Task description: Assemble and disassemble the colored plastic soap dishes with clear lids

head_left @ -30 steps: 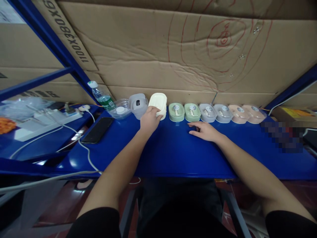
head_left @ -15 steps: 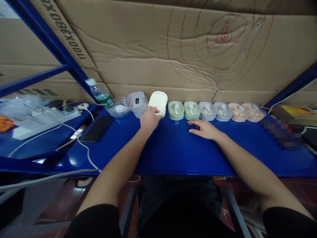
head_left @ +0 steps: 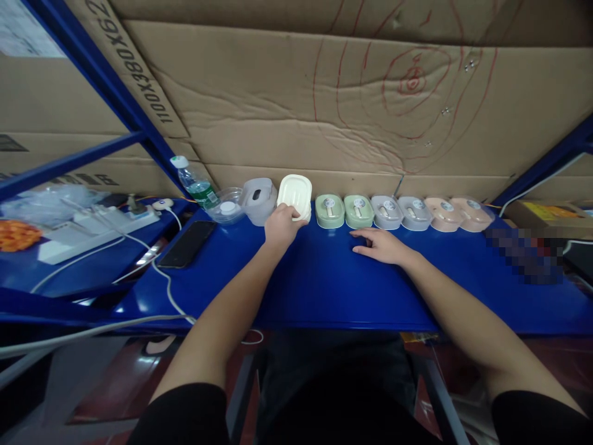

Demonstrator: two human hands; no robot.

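My left hand grips a cream-coloured box near the back of the blue table, its top side tilted toward the camera. To its right stands a row of small lidded boxes: two green, starting with one green box, then two grey, starting with one grey box, then two pink, starting with one pink box. My right hand rests in front of the green and grey boxes, fingers apart, with nothing in it. Left of the cream box is a translucent grey container with a dark slot.
A clear round bowl, a green-labelled bottle and a black phone lie at the left. White cables and a power strip are farther left. Cardboard forms the back wall; an open carton sits far right.
The camera view has shifted slightly. The cream box in my left hand has tilted, so its recessed face shows more. My right hand stays in front of the row.
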